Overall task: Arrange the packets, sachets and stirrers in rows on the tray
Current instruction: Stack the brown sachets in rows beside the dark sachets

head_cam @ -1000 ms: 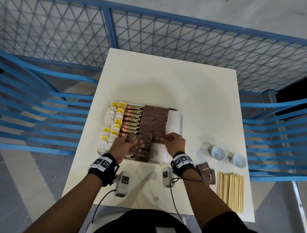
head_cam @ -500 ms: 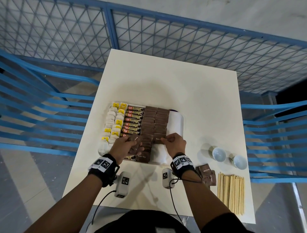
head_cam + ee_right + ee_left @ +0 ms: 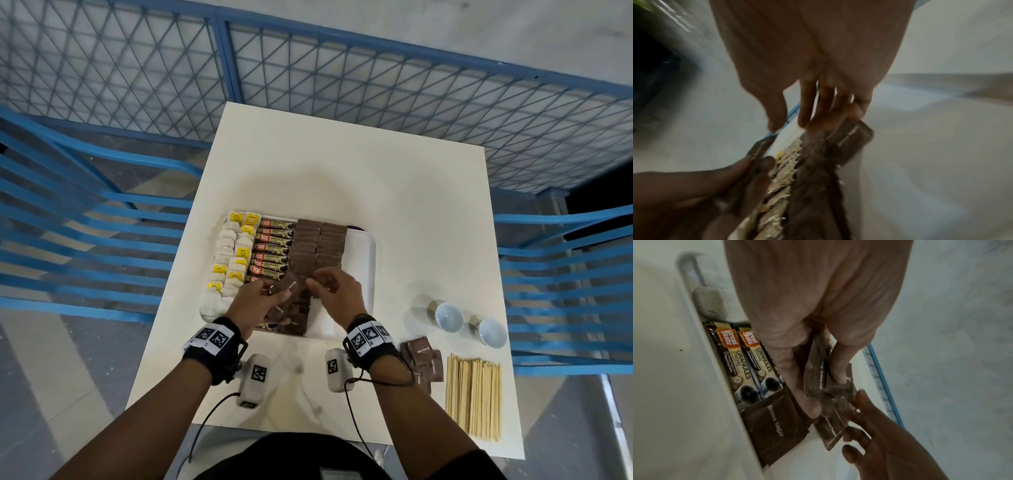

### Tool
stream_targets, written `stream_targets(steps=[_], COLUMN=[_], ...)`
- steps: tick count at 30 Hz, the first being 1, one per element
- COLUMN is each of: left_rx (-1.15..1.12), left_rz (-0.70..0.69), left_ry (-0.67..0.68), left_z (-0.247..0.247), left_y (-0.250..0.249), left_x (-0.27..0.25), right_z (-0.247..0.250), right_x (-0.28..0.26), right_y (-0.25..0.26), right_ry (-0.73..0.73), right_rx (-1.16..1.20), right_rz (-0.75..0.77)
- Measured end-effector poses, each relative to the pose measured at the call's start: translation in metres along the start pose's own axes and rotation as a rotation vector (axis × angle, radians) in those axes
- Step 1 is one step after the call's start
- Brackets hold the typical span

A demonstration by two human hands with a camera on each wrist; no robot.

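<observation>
A: Status, sugar packets (image 3: 286, 291)?
B: Small stack pinched in left hand (image 3: 251, 301), over tray (image 3: 359, 260) near edge. Right hand (image 3: 337, 296) fingers apart, reaching in, holding nothing.
A: Risk?
B: Stack may fan and drop during handover, knocking the laid rows (image 3: 318, 246) crooked.

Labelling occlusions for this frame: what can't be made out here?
- Head view: near end of the brown sugar sachet rows, covered by both hands.
- Left wrist view: how many brown sachets are in the left hand grip; its fingers overlap them.
- Right wrist view: motion-blurred, so right hand contact is unclear.
</observation>
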State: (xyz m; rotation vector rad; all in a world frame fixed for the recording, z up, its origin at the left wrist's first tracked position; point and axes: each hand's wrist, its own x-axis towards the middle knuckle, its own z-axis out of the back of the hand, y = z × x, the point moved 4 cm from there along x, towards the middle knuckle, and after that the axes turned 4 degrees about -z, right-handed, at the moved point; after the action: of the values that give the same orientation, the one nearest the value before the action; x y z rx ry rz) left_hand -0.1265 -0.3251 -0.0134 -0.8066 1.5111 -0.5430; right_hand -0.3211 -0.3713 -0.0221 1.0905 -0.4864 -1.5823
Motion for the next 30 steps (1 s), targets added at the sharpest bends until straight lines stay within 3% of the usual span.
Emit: stream_targets(steps=[3,12,17,22,26,30], left_rx=[0.104,0.201,0.241,0.309,0.294,0.189], left_rz=[-0.036,-0.034,-0.166,-0.25,-0.203,-0.059], left_ry=[-0.058,-0.014,-0.041,-0.122,-0.102,-0.044], left_z=[0.0,-0.003,-0.008,-0.004,-0.005,-0.004], left_y=[0.0,-0.006,-0.015,-0.011,-0.004,0.007], left_x=[0.001,-0.003,-0.008,-0.002,-0.002,0.0], right_z=[-0.015,-0.009,-0.009,-0.003,0.001,0.019], right_x=[0.003,0.002,-0.005,-0.007,-0.007,-0.003], right_y=[0.013,0.016,0.017,0.009,-0.001,-0.019], right_ry=[0.176,0.121,0.2,0.182,0.157,-0.002], right_rx=[-0.137,0.034,-0.035,-0.088,-0.091,-0.072], right_rz=[0.06,0.062,0.122,0.076,0.03,-0.06])
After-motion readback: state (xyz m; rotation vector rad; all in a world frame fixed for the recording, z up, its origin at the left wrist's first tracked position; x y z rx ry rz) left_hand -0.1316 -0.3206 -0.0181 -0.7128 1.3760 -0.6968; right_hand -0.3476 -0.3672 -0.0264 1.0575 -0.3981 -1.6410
